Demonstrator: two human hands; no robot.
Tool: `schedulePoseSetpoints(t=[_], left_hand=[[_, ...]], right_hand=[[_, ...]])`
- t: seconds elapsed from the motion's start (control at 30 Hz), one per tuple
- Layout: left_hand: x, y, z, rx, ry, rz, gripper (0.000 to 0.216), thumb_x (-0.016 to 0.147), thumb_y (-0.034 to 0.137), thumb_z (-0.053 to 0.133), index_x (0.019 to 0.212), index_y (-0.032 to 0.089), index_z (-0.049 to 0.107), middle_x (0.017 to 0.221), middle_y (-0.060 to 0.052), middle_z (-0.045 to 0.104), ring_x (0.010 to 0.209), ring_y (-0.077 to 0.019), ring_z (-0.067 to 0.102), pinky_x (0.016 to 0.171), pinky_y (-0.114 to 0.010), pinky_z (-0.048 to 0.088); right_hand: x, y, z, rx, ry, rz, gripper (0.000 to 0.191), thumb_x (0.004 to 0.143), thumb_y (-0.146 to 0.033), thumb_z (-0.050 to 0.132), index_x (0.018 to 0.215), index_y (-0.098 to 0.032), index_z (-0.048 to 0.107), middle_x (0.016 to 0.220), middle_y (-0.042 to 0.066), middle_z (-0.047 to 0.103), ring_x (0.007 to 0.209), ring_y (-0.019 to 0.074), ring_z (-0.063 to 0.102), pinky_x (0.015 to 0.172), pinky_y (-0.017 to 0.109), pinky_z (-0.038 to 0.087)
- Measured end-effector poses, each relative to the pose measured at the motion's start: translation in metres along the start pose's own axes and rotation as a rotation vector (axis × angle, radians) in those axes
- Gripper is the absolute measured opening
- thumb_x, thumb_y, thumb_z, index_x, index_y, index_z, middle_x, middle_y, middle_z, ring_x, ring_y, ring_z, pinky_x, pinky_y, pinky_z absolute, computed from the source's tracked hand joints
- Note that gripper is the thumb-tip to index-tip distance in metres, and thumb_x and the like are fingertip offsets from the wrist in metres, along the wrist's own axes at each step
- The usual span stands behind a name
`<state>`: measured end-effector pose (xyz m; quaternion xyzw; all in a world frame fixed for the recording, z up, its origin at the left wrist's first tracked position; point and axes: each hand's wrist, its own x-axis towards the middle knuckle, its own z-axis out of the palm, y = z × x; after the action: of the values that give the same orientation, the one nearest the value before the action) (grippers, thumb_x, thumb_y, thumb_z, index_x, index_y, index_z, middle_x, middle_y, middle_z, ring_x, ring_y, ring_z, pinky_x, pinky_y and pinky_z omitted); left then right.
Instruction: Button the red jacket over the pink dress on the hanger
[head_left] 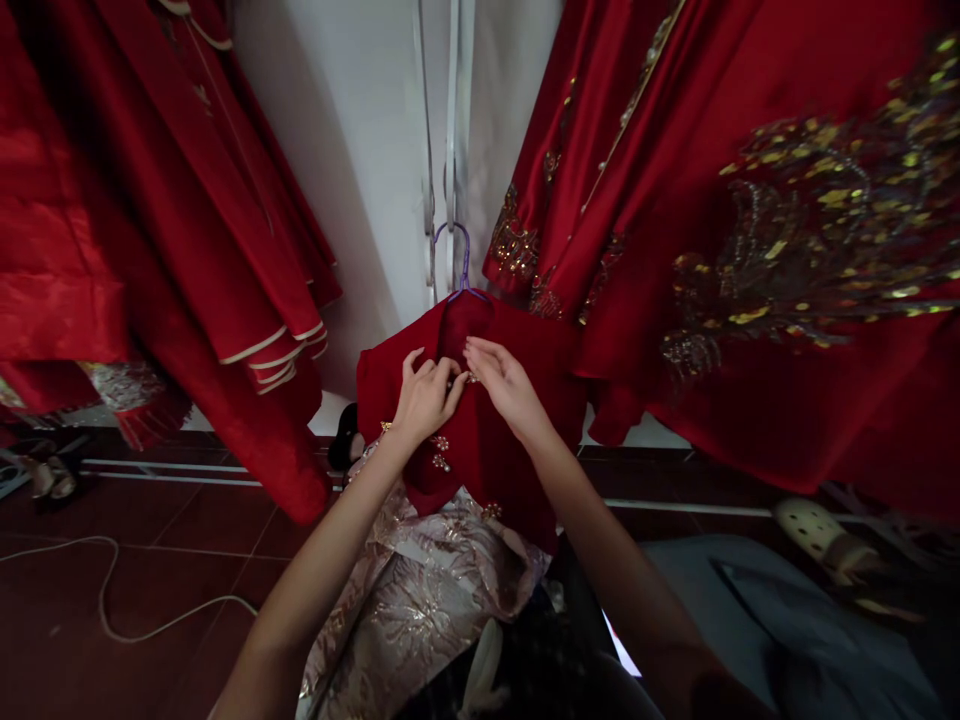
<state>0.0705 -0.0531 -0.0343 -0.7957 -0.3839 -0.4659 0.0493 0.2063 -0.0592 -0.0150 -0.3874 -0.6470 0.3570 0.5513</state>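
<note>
A red garment [517,440] with jewelled gold ornaments [441,455] hangs from a purple hanger [464,270] before me. Both hands are at its front, just below the neck opening. My left hand [429,395] is closed, with thumb and fingertips pinching the garment's front edge. Close beside it, my right hand [506,385] is bent over a small jewelled clasp [472,377], fingers held together and fingertips near the edge. Its thumb is mostly hidden, as is the exact grip on the clasp. Below the garment lies a pale, shiny embroidered cloth [420,600].
Red garments [247,250] hang at the left, and more with gold sequins [810,230] at the right. A white rack bar [454,130] stands behind the hanger. A white cable [112,590] crosses the tiled floor; a pale clog [810,530] is at the right.
</note>
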Motion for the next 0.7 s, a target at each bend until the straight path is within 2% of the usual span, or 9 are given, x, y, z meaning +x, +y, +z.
schedulePoseSetpoints(t=[0.07,0.13,0.23,0.3,0.37,0.43,0.57,0.63,0.7], left_hand=[[-0.001,-0.004,0.0,0.089,0.078,-0.087,0.019,0.082,0.02,0.047,0.1,0.017,0.055,0.083,-0.007,0.061,0.084,-0.0215,0.055,0.103,-0.048,0.023],[-0.004,-0.011,-0.001,0.222,0.157,-0.17,0.033,0.079,0.012,0.045,0.111,0.015,0.051,0.102,-0.013,0.058,0.098,-0.0266,0.052,0.101,-0.05,0.025],[-0.006,-0.026,-0.008,0.331,0.266,-0.267,0.048,0.074,0.007,0.043,0.122,0.011,0.044,0.123,-0.019,0.044,0.114,-0.0318,0.042,0.1,-0.05,0.028],[-0.005,-0.039,-0.018,0.319,0.326,-0.296,0.053,0.072,0.007,0.045,0.125,0.008,0.04,0.125,-0.021,0.039,0.12,-0.0321,0.037,0.101,-0.047,0.03],[0.0,-0.055,-0.03,0.297,0.356,-0.316,0.054,0.072,0.009,0.048,0.125,0.007,0.039,0.125,-0.022,0.038,0.122,-0.0313,0.037,0.101,-0.044,0.033],[0.006,-0.07,-0.043,0.296,0.321,-0.381,0.049,0.075,0.013,0.048,0.123,0.011,0.042,0.123,-0.02,0.042,0.115,-0.0305,0.045,0.095,-0.042,0.039],[0.017,-0.089,-0.061,0.373,0.094,-0.607,0.03,0.084,0.027,0.044,0.111,0.019,0.052,0.099,-0.013,0.061,0.09,-0.0292,0.06,0.078,-0.041,0.046],[0.02,-0.091,-0.065,0.423,0.022,-0.657,0.029,0.086,0.032,0.042,0.11,0.021,0.054,0.095,-0.011,0.065,0.089,-0.0291,0.062,0.077,-0.038,0.045],[0.021,-0.092,-0.068,0.453,-0.011,-0.674,0.031,0.086,0.036,0.041,0.11,0.023,0.054,0.098,-0.011,0.066,0.091,-0.029,0.062,0.075,-0.036,0.045]], right_hand=[[0.014,0.003,0.012,-0.04,0.066,0.087,0.059,0.087,-0.055,0.038,0.129,-0.015,0.039,0.133,0.015,0.047,0.126,0.022,0.044,0.105,0.038,0.037],[0.023,0.01,0.021,-0.184,0.165,0.154,0.07,0.085,-0.059,0.04,0.134,-0.009,0.034,0.137,0.02,0.04,0.132,0.0287,0.034,0.108,0.046,0.029],[0.03,0.027,0.02,-0.506,0.391,0.089,0.086,0.081,-0.06,0.046,0.138,0.0,0.022,0.143,0.029,0.026,0.136,0.037,0.02,0.108,0.053,0.021],[0.034,0.038,0.008,-0.673,0.465,0.03,0.083,0.083,-0.058,0.043,0.135,0.005,0.024,0.138,0.034,0.03,0.132,0.0393,0.027,0.105,0.054,0.024],[0.038,0.045,-0.011,-0.776,0.449,0.03,0.075,0.086,-0.057,0.036,0.125,0.007,0.036,0.125,0.036,0.043,0.122,0.0397,0.041,0.1,0.053,0.031],[0.042,0.047,-0.031,-0.863,0.43,0.023,0.071,0.088,-0.057,0.033,0.113,0.007,0.047,0.113,0.036,0.051,0.113,0.0392,0.049,0.096,0.05,0.034],[0.046,0.035,-0.063,-0.942,0.437,0.015,0.063,0.09,-0.057,0.029,0.1,-0.001,0.055,0.099,0.029,0.059,0.102,0.0348,0.057,0.088,0.044,0.042],[0.047,0.029,-0.075,-0.936,0.407,0.066,0.058,0.089,-0.056,0.03,0.096,-0.005,0.057,0.093,0.025,0.062,0.094,0.0319,0.061,0.081,0.039,0.045],[0.049,0.023,-0.089,-0.931,0.299,0.12,0.053,0.089,-0.055,0.034,0.092,-0.008,0.059,0.084,0.02,0.065,0.084,0.0285,0.063,0.074,0.035,0.046]])
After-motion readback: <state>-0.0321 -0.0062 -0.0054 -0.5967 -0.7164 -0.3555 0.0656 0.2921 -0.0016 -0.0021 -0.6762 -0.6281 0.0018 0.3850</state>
